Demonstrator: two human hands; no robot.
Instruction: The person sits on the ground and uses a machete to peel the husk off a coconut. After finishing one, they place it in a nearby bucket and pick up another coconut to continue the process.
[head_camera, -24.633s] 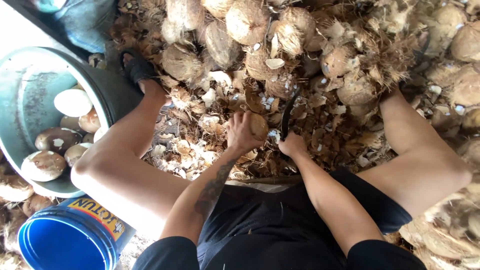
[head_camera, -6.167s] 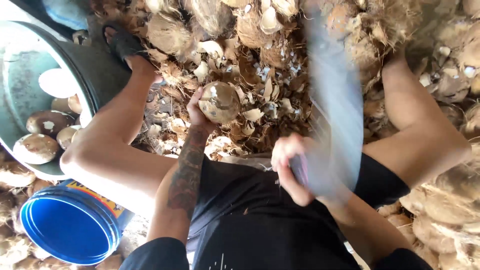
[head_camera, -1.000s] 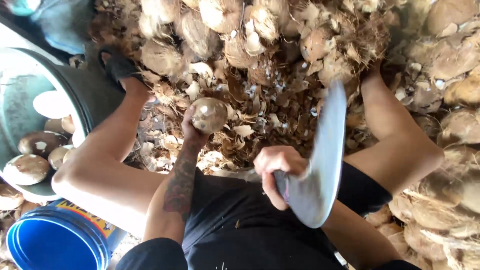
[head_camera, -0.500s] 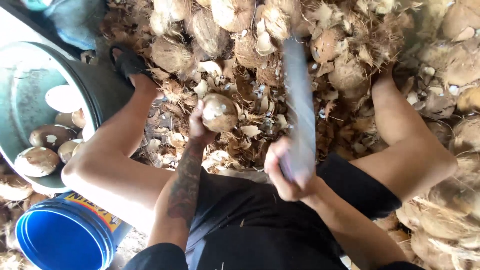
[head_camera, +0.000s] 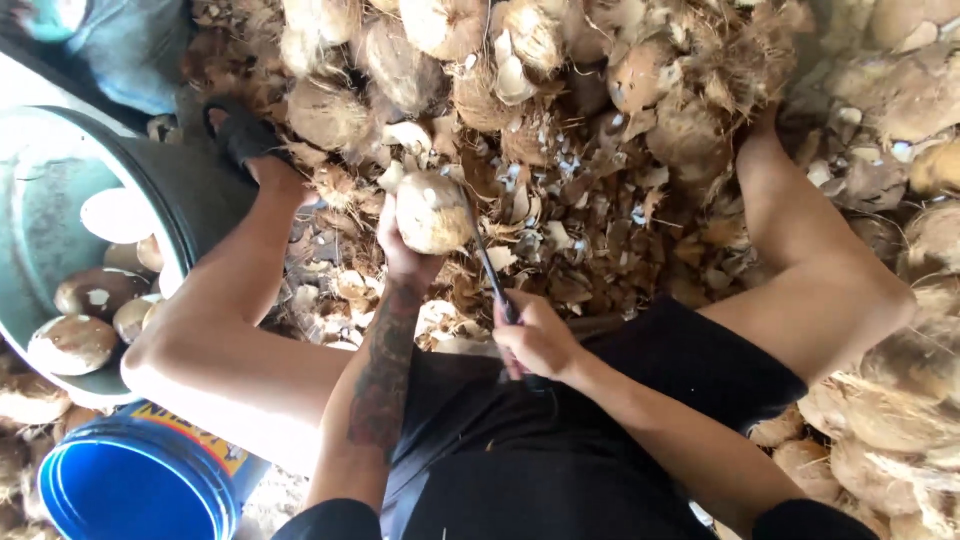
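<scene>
Left hand (head_camera: 405, 250): wrapped round coconut (head_camera: 433, 212) — centre frame.
Right hand (head_camera: 538, 340): clenched on knife (head_camera: 485, 262) — blade against coconut.

Raised brown coconut (head_camera: 432, 212) (blade (head_camera: 485, 262) touching)

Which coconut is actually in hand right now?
The pale, partly husked coconut gripped by the left hand, blade against it; the others lie in the pile or tub.
</scene>
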